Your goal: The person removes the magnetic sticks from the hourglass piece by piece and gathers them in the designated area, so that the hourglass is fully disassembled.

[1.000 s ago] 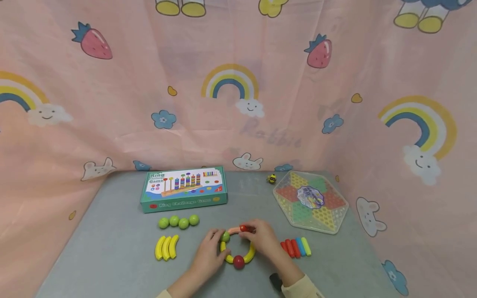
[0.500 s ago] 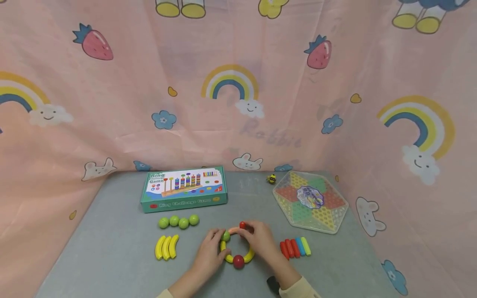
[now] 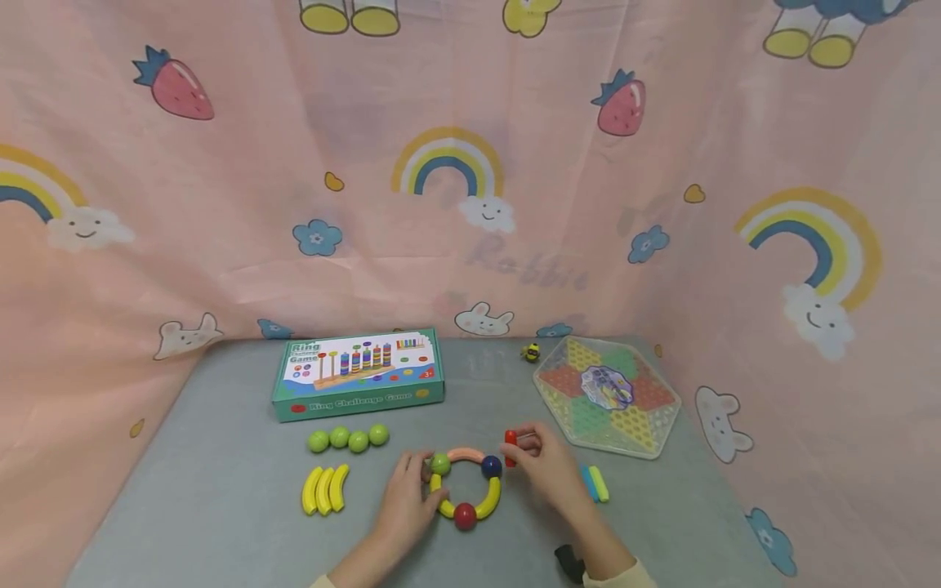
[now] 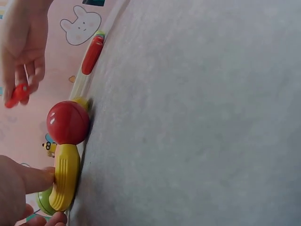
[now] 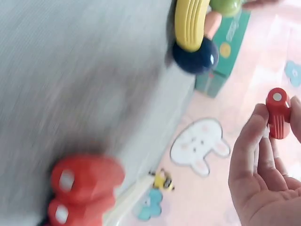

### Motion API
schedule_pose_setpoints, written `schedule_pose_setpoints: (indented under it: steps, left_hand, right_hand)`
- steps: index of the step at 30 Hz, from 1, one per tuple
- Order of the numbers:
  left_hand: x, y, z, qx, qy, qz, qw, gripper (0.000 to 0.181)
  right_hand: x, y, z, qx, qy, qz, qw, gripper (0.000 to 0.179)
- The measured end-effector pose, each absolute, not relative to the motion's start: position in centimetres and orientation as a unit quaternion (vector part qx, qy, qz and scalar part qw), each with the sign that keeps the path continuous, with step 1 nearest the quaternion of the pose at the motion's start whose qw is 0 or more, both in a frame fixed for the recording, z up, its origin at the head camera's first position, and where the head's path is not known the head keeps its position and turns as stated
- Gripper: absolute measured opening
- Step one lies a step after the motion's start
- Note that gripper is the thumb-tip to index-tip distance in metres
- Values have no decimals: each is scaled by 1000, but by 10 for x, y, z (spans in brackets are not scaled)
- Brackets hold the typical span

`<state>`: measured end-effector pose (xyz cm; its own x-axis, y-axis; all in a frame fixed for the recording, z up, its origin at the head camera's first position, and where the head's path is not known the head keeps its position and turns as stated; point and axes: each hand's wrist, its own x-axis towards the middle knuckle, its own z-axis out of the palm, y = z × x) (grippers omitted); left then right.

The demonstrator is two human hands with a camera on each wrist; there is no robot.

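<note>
On the grey table lies a ring of toy pieces: a green ball [image 3: 440, 464], a pink curved stick [image 3: 466, 453], a dark blue ball [image 3: 491, 466], yellow curved sticks [image 3: 488, 498] and a red ball [image 3: 465, 516]. My left hand [image 3: 406, 500] holds the ring's left side, its thumb against the yellow curved stick [image 4: 67, 176] there, fingers by the green ball. To the right of the ring, my right hand [image 3: 547, 465] pinches a short red stick [image 3: 510, 448] between thumb and fingers. A pale disc shows on that stick's end in the right wrist view.
Several green balls [image 3: 358, 442] and yellow curved sticks [image 3: 323, 490] lie left. Right are blue and lime sticks [image 3: 599, 483]; the right hand covers the red sticks [image 5: 84, 183] beside them. Behind stand a game box [image 3: 360, 376], a hexagonal board [image 3: 607, 396] and a bee figure [image 3: 531, 352].
My right hand has drawn back to the right, off the ring, with the red stick in its fingers. The dark blue ball is now uncovered. My left hand has stayed on the ring.
</note>
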<state>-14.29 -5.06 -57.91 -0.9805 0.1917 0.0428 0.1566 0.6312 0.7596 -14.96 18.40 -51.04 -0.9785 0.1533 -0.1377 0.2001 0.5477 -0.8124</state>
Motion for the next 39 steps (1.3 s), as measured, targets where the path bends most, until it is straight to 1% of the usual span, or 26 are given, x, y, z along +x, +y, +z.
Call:
schedule_pose_setpoints:
  steps: [3, 9, 13, 15, 19, 24, 28, 32, 35, 39]
  left_hand:
    - [-139, -51, -579, 89, 905, 416, 26, 53]
    - [-131, -49, -576, 96, 903, 417, 42, 54]
    - [-129, -49, -577, 87, 905, 414, 42, 55]
    - [-127, -49, -577, 86, 909, 407, 43, 57]
    - [-125, -48, -576, 96, 911, 397, 52, 60]
    - [-125, -48, -576, 103, 914, 388, 59, 58]
    - [-126, -48, -577, 111, 921, 370, 49, 57]
    - [-127, -48, -577, 121, 926, 357, 34, 57]
    - [-128, -48, -577, 126, 927, 351, 29, 56]
    - [-130, -49, -577, 141, 931, 336, 24, 55]
  right_hand:
    - [-147, 200, -509, 113, 888, -445, 9, 42]
    - [-138, 239, -511, 118, 902, -415, -12, 48]
    - [-134, 263, -515, 112, 914, -390, -14, 49]
    - [-132, 274, -518, 119, 918, -379, -7, 47]
    - [-128, 299, -525, 161, 927, -339, 12, 43]
    - [-128, 319, -531, 194, 931, -307, 43, 40]
    - [-129, 324, -535, 196, 932, -297, 72, 36]
    - [-128, 324, -537, 189, 934, -288, 93, 38]
    - [-129, 325, -538, 182, 937, -283, 98, 39]
    - [-131, 326, -537, 186, 939, -276, 90, 39]
